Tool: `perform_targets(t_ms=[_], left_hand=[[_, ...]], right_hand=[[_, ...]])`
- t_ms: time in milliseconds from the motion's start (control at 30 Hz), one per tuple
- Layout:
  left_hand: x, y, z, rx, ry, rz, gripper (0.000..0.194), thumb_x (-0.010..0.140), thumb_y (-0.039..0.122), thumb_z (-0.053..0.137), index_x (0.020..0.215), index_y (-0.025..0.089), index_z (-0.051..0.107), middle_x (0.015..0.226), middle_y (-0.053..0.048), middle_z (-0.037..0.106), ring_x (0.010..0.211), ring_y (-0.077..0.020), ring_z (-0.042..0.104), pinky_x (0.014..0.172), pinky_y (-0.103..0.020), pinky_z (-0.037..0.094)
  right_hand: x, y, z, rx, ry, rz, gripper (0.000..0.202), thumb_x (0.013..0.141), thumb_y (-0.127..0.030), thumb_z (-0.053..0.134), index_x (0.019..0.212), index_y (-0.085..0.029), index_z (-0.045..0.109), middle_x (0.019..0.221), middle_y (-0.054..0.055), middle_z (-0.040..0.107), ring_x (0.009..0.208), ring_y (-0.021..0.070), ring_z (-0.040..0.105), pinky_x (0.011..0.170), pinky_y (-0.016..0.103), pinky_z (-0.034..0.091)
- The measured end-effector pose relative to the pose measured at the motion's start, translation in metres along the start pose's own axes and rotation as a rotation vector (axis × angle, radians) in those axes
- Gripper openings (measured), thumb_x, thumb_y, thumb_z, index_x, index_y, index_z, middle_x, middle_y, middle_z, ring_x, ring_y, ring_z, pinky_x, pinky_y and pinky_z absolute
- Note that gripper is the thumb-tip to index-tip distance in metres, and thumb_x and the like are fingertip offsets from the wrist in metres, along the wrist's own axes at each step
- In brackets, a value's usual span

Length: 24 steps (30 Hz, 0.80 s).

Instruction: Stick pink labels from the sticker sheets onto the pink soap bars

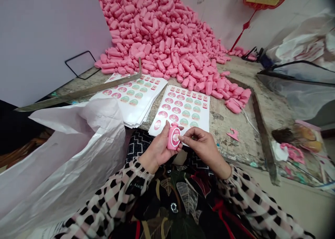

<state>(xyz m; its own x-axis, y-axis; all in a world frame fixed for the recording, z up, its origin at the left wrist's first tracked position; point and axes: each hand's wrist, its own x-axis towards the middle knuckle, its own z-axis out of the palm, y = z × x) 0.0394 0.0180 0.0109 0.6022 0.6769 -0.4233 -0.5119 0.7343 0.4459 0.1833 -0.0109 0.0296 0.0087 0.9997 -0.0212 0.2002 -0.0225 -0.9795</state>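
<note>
My left hand (158, 149) is wrapped round a small pink plastic bottle (172, 143), held upright above my lap. An oval pink-and-white sticker (175, 138) lies on the bottle's front. My right hand (200, 143) comes in from the right, with thumb and forefinger together at the sticker's right edge. Whether those fingertips grip the sticker or only press it is too small to tell. Just beyond my hands lies a sheet of stickers (180, 108) with pink and green rounds. A stack of similar sheets (133, 95) sits to its left.
A large heap of pink bottles (157, 33) covers the back of the worn table (222, 127). A wooden strip (78, 92) crosses the stacked sheets; another strip (261, 134) runs along the right. A white plastic bag (86, 144) stands at left. Pink scraps (233, 134) lie at right.
</note>
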Motion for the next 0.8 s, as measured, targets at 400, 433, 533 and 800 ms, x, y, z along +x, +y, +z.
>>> perform_targets(t_ms=[400,433,533,800], left_hand=[[0.001,-0.002,0.001,0.073,0.001,0.034,0.049,0.082,0.059,0.039,0.1,0.017,0.055,0.063,0.0,0.053,0.048,-0.0091,0.054,0.044,-0.02,0.043],[0.001,-0.002,0.001,0.078,0.003,0.038,0.049,0.082,0.06,0.039,0.1,0.017,0.055,0.063,0.0,0.053,0.048,-0.009,0.054,0.044,-0.02,0.043],[0.001,-0.002,0.001,0.107,0.013,0.061,0.051,0.081,0.061,0.04,0.102,0.017,0.054,0.064,0.0,0.054,0.048,-0.009,0.054,0.045,-0.02,0.044],[-0.01,0.001,0.001,0.385,-0.088,0.064,0.052,0.074,0.034,0.066,0.117,0.02,0.042,0.074,0.001,0.057,0.06,-0.0108,0.059,0.057,-0.024,0.047]], right_hand=[[0.0,0.007,-0.001,-0.093,-0.017,0.002,0.021,0.071,-0.039,0.065,0.07,-0.019,0.058,0.065,0.001,0.062,0.063,0.0143,0.055,0.062,0.028,0.044],[0.0,0.008,-0.001,-0.115,-0.002,-0.001,0.021,0.071,-0.039,0.065,0.069,-0.019,0.058,0.066,0.001,0.062,0.063,0.0146,0.055,0.062,0.028,0.044],[-0.001,0.012,0.0,-0.179,0.037,-0.008,0.022,0.069,-0.041,0.065,0.069,-0.02,0.06,0.068,0.001,0.063,0.065,0.0153,0.055,0.061,0.028,0.044],[-0.004,0.016,-0.004,-0.383,0.017,-0.051,0.017,0.074,-0.038,0.06,0.071,-0.021,0.06,0.07,0.0,0.062,0.066,0.0141,0.055,0.061,0.026,0.042]])
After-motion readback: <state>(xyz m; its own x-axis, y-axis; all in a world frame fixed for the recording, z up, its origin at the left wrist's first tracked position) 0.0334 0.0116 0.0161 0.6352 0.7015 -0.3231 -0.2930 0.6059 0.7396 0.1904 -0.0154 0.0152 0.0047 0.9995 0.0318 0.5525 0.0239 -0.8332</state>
